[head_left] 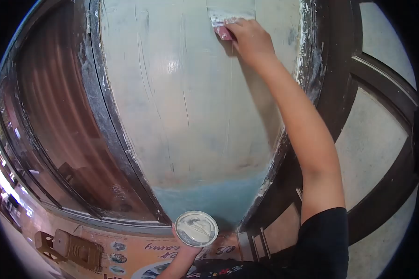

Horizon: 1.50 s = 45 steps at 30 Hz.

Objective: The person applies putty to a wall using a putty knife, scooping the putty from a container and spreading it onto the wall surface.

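Observation:
My right hand [251,39] is raised high and grips a putty knife [229,16], whose wide blade is pressed flat against a pale, putty-coated wall panel [191,107]. The knife's pinkish handle shows just under my fingers. Low in the view, my left hand [184,249] holds up a round flat tin lid [196,228] loaded with whitish putty. The bottom strip of the panel [219,197] is bare blue-green.
A dark wooden frame [104,116] borders the panel on the left, with a glass window [56,121] beyond it. To the right stands a dark door frame [340,79] with pale panes. A printed banner [149,253] lies below.

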Motion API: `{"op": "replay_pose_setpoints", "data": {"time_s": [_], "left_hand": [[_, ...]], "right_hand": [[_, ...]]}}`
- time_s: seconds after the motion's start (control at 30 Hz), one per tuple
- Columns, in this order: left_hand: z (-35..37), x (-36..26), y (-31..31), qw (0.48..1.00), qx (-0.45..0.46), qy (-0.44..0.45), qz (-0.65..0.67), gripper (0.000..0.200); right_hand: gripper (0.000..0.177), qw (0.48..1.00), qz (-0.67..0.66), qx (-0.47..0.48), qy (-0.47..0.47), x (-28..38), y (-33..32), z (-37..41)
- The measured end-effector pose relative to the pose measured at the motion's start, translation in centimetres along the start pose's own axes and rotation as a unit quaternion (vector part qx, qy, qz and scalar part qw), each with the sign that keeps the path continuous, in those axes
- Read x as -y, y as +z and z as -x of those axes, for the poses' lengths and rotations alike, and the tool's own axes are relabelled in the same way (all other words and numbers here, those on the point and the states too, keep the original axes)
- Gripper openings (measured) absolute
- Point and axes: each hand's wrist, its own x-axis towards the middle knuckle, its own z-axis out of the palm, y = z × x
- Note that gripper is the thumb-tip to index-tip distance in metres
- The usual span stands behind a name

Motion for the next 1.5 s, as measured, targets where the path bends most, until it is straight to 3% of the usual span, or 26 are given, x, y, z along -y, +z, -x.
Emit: {"op": "replay_pose_setpoints", "data": {"time_s": [0.2, 0.27, 0.4, 0.47, 0.53, 0.6, 0.7, 0.83, 0.9, 0.97, 1.13, 1.33, 1.4, 1.5], "left_hand": [[1.4, -0.4, -0.9, 0.999, -0.006, -0.031, -0.016, 0.082], [2.1, -0.6, -1.0, 0.999, -0.022, -0.039, -0.027, 0.082], [2.4, -1.0, -1.8, 0.998, -0.024, -0.032, -0.048, 0.082], [2.8, -1.2, -1.3, 0.998, -0.011, -0.029, -0.048, 0.082], [2.9, -1.4, -1.7, 0.998, -0.01, -0.032, -0.048, 0.082], [3.2, -1.3, -1.8, 0.998, -0.008, -0.033, -0.048, 0.082], [3.6, -1.2, -1.7, 0.998, 0.009, -0.018, -0.067, 0.082], [3.9, -1.3, -2.0, 0.998, -0.014, -0.035, -0.049, 0.083], [4.2, -1.3, -2.2, 0.998, -0.008, -0.038, -0.049, 0.083], [4.6, -1.1, -1.9, 0.998, -0.014, -0.024, -0.063, 0.083], [4.8, -0.8, -1.6, 0.996, -0.019, -0.011, -0.082, 0.084], [3.6, -0.6, -2.0, 0.999, 0.002, -0.005, -0.034, 0.083], [2.7, -0.4, -2.1, 0.999, -0.004, 0.01, -0.047, 0.08], [1.7, 0.2, -0.6, 0.999, 0.009, -0.003, -0.036, 0.08]], "right_hand": [[0.038, 1.0, -0.018, 0.01, 0.019, 3.1, 1.8, 8.8], [0.026, 1.0, -0.023, 0.003, 0.021, 4.6, 2.0, 12.0], [0.023, 0.997, -0.043, 0.047, 0.034, 7.7, 2.6, 19.1], [0.038, 0.99, -0.058, 0.115, 0.055, 9.0, 3.3, 23.3], [0.041, 0.989, -0.093, 0.098, 0.065, 10.6, 3.8, 26.9], [0.046, 0.979, -0.116, 0.146, 0.081, 12.1, 4.1, 30.9], [0.047, 0.98, -0.119, 0.137, 0.079, 14.3, 4.6, 36.1], [0.048, 0.97, -0.141, 0.186, 0.072, 16.9, 6.3, 44.6], [0.05, 0.949, -0.161, 0.263, 0.07, 18.3, 6.0, 48.4], [0.051, 0.949, -0.162, 0.257, 0.08, 19.5, 5.7, 50.5], [0.055, 0.94, -0.184, 0.272, 0.097, 19.4, 5.3, 50.8], [0.045, 0.93, -0.215, 0.273, 0.116, 17.7, 2.5, 47.9], [0.041, 0.91, -0.286, 0.241, 0.177, 17.0, 2.2, 46.6], [0.041, 0.925, -0.295, 0.173, 0.168, 14.0, 0.5, 39.9]]}}
